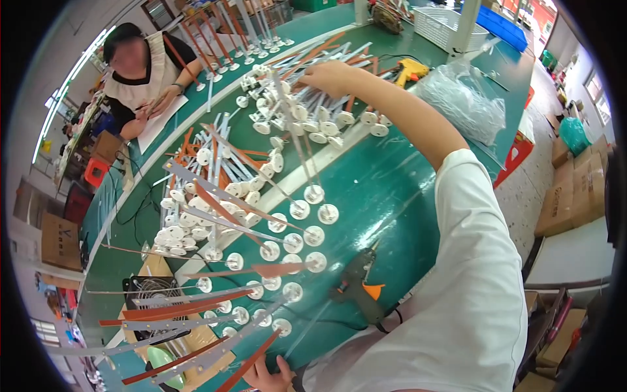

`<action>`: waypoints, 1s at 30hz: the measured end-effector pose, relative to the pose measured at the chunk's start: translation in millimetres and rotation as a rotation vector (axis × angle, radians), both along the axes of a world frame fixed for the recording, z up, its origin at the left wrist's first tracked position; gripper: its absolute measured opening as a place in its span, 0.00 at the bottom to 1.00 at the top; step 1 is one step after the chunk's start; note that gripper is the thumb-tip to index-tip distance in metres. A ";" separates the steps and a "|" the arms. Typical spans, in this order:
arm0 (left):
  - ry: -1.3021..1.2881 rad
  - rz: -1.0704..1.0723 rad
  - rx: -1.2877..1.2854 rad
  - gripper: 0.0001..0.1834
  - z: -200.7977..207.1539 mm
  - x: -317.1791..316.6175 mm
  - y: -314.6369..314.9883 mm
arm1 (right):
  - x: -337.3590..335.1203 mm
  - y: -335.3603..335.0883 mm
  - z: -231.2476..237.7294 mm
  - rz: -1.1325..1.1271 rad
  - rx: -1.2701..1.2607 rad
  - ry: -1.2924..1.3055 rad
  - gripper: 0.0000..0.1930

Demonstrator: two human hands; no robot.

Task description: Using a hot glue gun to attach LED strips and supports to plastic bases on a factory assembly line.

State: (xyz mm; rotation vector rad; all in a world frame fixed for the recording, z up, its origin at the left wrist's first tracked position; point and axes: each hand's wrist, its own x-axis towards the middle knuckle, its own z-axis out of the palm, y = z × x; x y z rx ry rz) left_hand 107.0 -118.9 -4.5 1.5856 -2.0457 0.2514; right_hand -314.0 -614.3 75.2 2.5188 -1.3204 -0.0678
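Observation:
My right hand (pixel 330 78) reaches far across the table into a pile of thin grey and brown strips (pixel 356 59) with white round bases (pixel 318 138). Its fingers are bent down and closed on a strip there; the fingertips are partly hidden. At the lower edge, my left hand (pixel 268 375) lies low by the table, fingers apart, close beside a brown strip (pixel 251 359). In front of me several such strips stand in rows on their white discs (pixel 293 291), leaning left in this view. A dark glue gun (pixel 359 287) with an orange trigger lies right of the rows.
Another pile of based strips (pixel 215 163) lies left of centre. A yellow glue gun (pixel 411 70), a clear plastic bag (pixel 464 101) and a white basket (pixel 449 29) are at the far right. A small fan (pixel 153 291) sits left. Opposite, a person (pixel 147 85) leans over white paper (pixel 162 127).

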 end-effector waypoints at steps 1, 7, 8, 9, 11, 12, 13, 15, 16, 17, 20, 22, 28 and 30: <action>-0.008 0.016 -0.003 0.13 -2.0 2.0 4.9 | 5.9 -4.4 1.2 0.016 -0.003 -0.008 0.32; -0.049 0.048 0.108 0.24 -4.7 3.6 9.1 | 68.1 21.8 52.9 -0.029 0.124 0.034 0.20; -0.052 0.049 0.115 0.24 -5.2 4.4 9.4 | 87.2 20.7 49.4 0.130 0.058 -0.081 0.17; -0.020 0.043 0.110 0.23 -6.2 6.4 10.2 | 109.2 21.5 47.8 0.282 -0.010 -0.192 0.14; 0.001 0.063 0.098 0.22 -6.0 4.6 9.7 | 171.9 23.5 33.8 0.117 0.184 0.041 0.16; 0.020 0.068 0.113 0.21 -4.3 3.6 8.0 | 192.0 18.1 11.3 0.083 0.094 0.146 0.18; 0.035 0.077 0.127 0.21 -3.4 3.6 5.8 | 209.5 10.2 -10.6 0.050 0.002 0.246 0.19; 0.015 0.096 0.129 0.20 -3.4 3.0 8.1 | 219.7 1.5 -31.1 -0.116 0.088 0.446 0.23; 0.000 0.113 0.136 0.20 -3.5 2.1 8.5 | 216.0 -1.9 -34.7 -0.156 0.106 0.474 0.24; -0.004 0.113 0.132 0.20 -2.5 1.5 7.3 | 210.8 -6.7 -37.8 -0.197 0.126 0.503 0.26; 0.082 0.090 0.150 0.20 0.5 -2.3 6.7 | 189.7 -28.6 -53.1 -0.240 0.057 0.562 0.33; 0.033 0.136 0.156 0.20 -0.4 -1.8 9.2 | 180.8 -38.9 -68.3 -0.255 -0.037 0.468 0.29; 0.054 0.159 0.220 0.20 9.1 -4.2 9.0 | 175.6 -37.7 -44.2 -0.230 -0.092 0.381 0.21; 0.060 0.155 0.215 0.20 11.8 -7.3 6.2 | 173.6 -8.7 -1.4 -0.124 0.102 0.372 0.17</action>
